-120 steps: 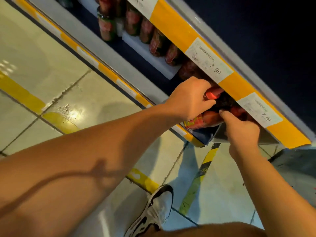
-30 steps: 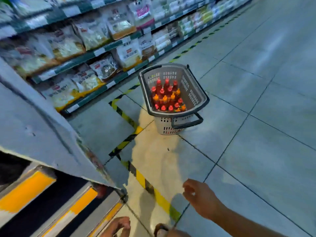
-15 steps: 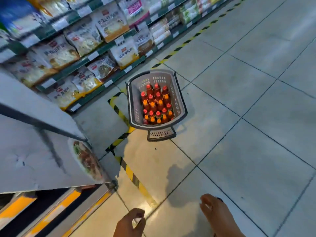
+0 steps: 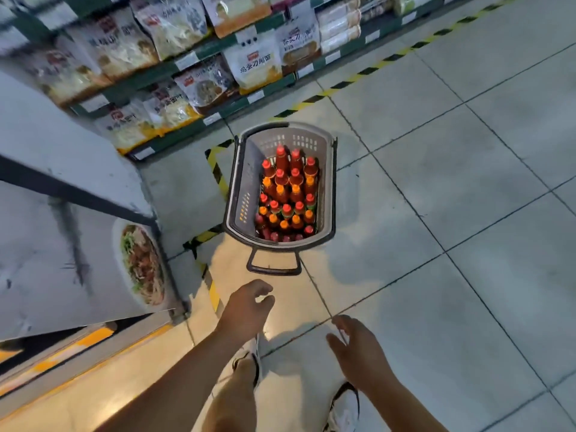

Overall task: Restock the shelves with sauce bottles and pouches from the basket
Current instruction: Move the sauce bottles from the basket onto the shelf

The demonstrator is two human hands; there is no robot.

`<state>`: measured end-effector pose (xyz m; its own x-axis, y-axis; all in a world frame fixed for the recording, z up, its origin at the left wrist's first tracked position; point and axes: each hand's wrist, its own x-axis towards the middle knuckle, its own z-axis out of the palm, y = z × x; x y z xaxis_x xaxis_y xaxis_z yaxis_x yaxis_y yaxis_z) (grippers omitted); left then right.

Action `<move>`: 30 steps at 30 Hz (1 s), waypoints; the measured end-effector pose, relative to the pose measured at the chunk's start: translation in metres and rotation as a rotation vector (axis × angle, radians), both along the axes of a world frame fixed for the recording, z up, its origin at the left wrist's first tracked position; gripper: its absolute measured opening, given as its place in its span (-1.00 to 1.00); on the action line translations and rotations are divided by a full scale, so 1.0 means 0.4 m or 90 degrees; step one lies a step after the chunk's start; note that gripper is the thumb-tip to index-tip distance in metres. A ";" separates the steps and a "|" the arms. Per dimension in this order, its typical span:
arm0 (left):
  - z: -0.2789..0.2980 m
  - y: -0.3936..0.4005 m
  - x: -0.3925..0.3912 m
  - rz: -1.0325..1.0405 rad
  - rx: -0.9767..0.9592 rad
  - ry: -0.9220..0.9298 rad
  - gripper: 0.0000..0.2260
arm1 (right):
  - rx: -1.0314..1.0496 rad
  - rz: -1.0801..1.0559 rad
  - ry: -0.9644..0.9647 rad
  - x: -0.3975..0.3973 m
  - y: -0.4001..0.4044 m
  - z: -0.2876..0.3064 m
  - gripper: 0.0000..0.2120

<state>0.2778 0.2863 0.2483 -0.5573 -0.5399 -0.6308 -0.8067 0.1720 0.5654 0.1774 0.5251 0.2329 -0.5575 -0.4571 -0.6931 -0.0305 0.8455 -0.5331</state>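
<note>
Both hands are empty with fingers loosely spread, the left hand (image 4: 249, 310) just near of the basket's dark handle (image 4: 274, 265) and the right hand (image 4: 358, 347) nearer and further right. Sauce bottles (image 4: 288, 198) with red and orange caps stand upright, packed in the grey basket (image 4: 241, 194) on the tiled floor (image 4: 436, 213), with noodle packs on shelves (image 4: 193, 63) at far left

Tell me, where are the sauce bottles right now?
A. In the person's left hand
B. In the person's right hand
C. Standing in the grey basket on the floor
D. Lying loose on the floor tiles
C: the sauce bottles stand upright inside the grey basket, while the left hand and right hand hold nothing.
</note>
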 end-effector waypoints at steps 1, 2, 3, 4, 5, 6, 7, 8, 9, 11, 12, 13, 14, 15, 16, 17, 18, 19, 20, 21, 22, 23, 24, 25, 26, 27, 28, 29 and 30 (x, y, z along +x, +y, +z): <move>-0.008 -0.043 -0.036 0.011 -0.001 0.012 -0.90 | -0.006 0.009 0.005 -0.036 -0.054 0.004 -0.63; -0.014 -0.087 -0.074 0.017 -0.003 0.020 -0.91 | -0.009 0.017 0.013 -0.074 -0.110 0.003 -0.65; -0.031 -0.134 -0.111 0.023 -0.010 0.022 -0.89 | -0.008 0.025 0.020 -0.114 -0.169 -0.004 -0.66; -0.052 -0.184 -0.147 0.026 -0.014 0.019 -0.89 | -0.007 0.030 0.024 -0.154 -0.227 -0.015 -0.66; -0.079 -0.232 -0.186 0.028 -0.023 0.018 -0.91 | -0.009 0.030 0.028 -0.194 -0.286 -0.026 -0.65; -0.109 -0.280 -0.223 0.028 -0.021 0.013 -0.91 | -0.009 0.029 0.033 -0.234 -0.345 -0.037 -0.65; -0.143 -0.327 -0.262 0.021 -0.016 0.005 -0.91 | -0.012 0.026 0.038 -0.274 -0.401 -0.056 -0.66; -0.181 -0.381 -0.309 0.016 0.000 0.003 -0.92 | -0.014 0.016 0.042 -0.317 -0.459 -0.081 -0.72; -0.238 -0.447 -0.355 0.018 0.012 -0.003 -0.91 | -0.020 0.002 0.037 -0.364 -0.528 -0.131 -0.81; -0.281 -0.528 -0.421 -0.010 -0.006 -0.007 -0.87 | -0.032 -0.015 0.019 -0.435 -0.611 -0.170 -0.88; -0.310 -0.572 -0.454 -0.023 -0.009 -0.009 -0.85 | -0.027 -0.018 0.009 -0.469 -0.657 -0.198 -0.90; -0.343 -0.618 -0.491 -0.037 -0.011 -0.009 -0.83 | -0.020 -0.015 -0.001 -0.504 -0.703 -0.240 -0.90; -0.375 -0.659 -0.525 -0.051 -0.011 -0.009 -0.82 | -0.010 -0.001 0.005 -0.537 -0.744 -0.280 -0.85; -0.407 -0.695 -0.561 -0.058 -0.015 -0.010 -0.81 | -0.003 0.004 0.020 -0.569 -0.783 -0.319 -0.78; -0.434 -0.727 -0.598 -0.067 -0.015 -0.007 -0.81 | 0.006 0.001 0.033 -0.602 -0.819 -0.351 -0.73; -0.461 -0.755 -0.637 -0.080 -0.018 0.000 -0.80 | 0.008 -0.014 0.037 -0.636 -0.851 -0.382 -0.70; -0.486 -0.781 -0.678 -0.092 -0.026 0.010 -0.80 | 0.009 -0.033 0.037 -0.669 -0.883 -0.410 -0.68; -0.508 -0.805 -0.720 -0.105 -0.044 0.021 -0.78 | 0.005 -0.054 0.033 -0.701 -0.914 -0.436 -0.65; -0.529 -0.827 -0.762 -0.122 -0.064 0.032 -0.75 | 0.002 -0.071 0.035 -0.732 -0.944 -0.460 -0.61; -0.549 -0.846 -0.803 -0.141 -0.082 0.044 -0.70 | -0.003 -0.084 0.047 -0.762 -0.973 -0.483 -0.56; -0.566 -0.862 -0.844 -0.158 -0.091 0.053 -0.64 | -0.009 -0.092 0.066 -0.790 -1.003 -0.504 -0.52; -0.581 -0.876 -0.883 -0.176 -0.098 0.056 -0.59 | -0.018 -0.095 0.086 -0.817 -1.031 -0.523 -0.48; -0.598 -0.888 -0.920 -0.200 -0.108 0.053 -0.54 | -0.026 -0.091 0.109 -0.841 -1.058 -0.541 -0.44; -0.616 -0.898 -0.953 -0.232 -0.122 0.045 -0.49 | -0.030 -0.077 0.135 -0.863 -1.082 -0.559 -0.40; -0.635 -0.907 -0.982 -0.268 -0.136 0.033 -0.43 | -0.027 -0.053 0.160 -0.884 -1.104 -0.577 -0.37; -0.654 -0.914 -1.004 -0.304 -0.142 0.016 -0.37 | -0.018 -0.022 0.182 -0.902 -1.126 -0.595 -0.35; -0.673 -0.919 -1.020 -0.340 -0.140 -0.007 -0.32 | -0.003 0.014 0.196 -0.916 -1.146 -0.612 -0.33; -0.692 -0.923 -1.031 -0.379 -0.138 -0.028 -0.29 | 0.014 0.050 0.202 -0.925 -1.161 -0.631 -0.31; -0.709 -0.928 -1.038 -0.418 -0.138 -0.045 -0.28 | 0.030 0.088 0.202 -0.930 -1.172 -0.651 -0.30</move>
<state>-0.1373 -0.0848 -0.0355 -0.7734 -0.2234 -0.5933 -0.5306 0.7403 0.4129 -0.1948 0.0563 -0.0276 -0.6836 -0.5153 -0.5169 -0.3051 0.8451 -0.4390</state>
